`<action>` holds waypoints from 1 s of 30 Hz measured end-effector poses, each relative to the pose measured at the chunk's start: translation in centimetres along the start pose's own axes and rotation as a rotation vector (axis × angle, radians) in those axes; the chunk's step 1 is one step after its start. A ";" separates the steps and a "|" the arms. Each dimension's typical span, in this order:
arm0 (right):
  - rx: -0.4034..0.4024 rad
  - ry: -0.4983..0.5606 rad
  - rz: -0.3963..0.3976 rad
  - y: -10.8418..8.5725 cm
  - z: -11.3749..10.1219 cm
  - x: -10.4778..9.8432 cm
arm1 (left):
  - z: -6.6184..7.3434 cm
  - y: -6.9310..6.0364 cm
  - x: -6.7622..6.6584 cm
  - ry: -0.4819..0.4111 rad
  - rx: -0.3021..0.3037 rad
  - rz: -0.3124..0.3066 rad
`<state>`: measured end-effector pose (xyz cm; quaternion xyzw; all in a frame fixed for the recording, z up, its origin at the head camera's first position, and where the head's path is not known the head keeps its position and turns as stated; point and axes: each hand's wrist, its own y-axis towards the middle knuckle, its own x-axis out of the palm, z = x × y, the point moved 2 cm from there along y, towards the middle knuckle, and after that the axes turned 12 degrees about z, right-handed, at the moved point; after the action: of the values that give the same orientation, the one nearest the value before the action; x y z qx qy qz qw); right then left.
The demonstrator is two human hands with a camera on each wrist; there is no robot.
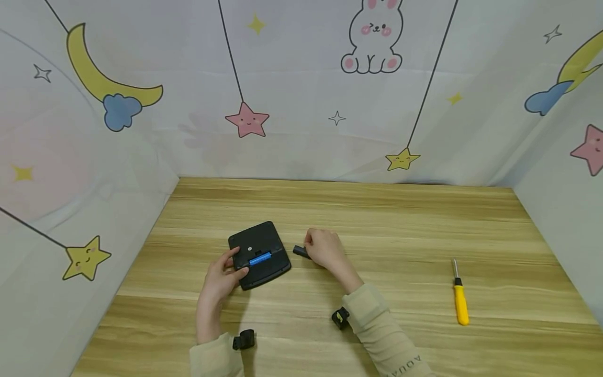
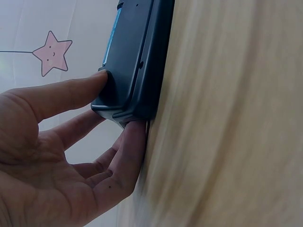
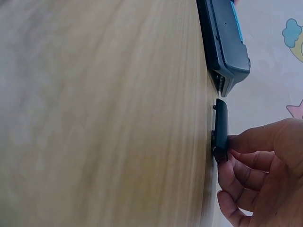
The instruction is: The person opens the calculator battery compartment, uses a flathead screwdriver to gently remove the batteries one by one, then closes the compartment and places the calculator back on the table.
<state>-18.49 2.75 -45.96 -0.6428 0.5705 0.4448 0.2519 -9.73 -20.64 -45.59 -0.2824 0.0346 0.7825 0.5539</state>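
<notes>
A flat black device (image 1: 264, 275) lies on the table with a blue battery (image 1: 260, 258) in its open compartment. My left hand (image 1: 220, 277) grips its left edge; in the left wrist view the thumb of my left hand (image 2: 71, 156) is on the upper face and fingers reach beneath the device (image 2: 128, 61). To the right of the device, my right hand (image 1: 326, 247) pinches a small black cover (image 1: 300, 251). The right wrist view shows the cover (image 3: 221, 125) low at the tabletop, held at one end between thumb and fingers of my right hand (image 3: 265, 170), apart from the device (image 3: 227, 42).
A screwdriver (image 1: 460, 303) with a yellow handle lies on the right side of the wooden table (image 1: 405, 220), its tip toward the back. Printed cloth walls (image 1: 301, 146) stand behind the table and at both sides.
</notes>
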 end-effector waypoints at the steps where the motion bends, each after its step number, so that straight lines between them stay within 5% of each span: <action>1: 0.000 0.003 0.002 0.0 0.0 0.0 | 0.0 0.0 0.0 -0.002 0.000 -0.001; 30: 0.035 0.018 -0.020 -0.4 1.0 -0.9 | -0.1 0.1 0.1 -0.040 -0.020 -0.022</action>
<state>-18.39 4.12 -45.73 -0.6479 0.5741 0.4264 0.2623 -9.82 -20.67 -45.76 -0.2725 0.0124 0.7823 0.5600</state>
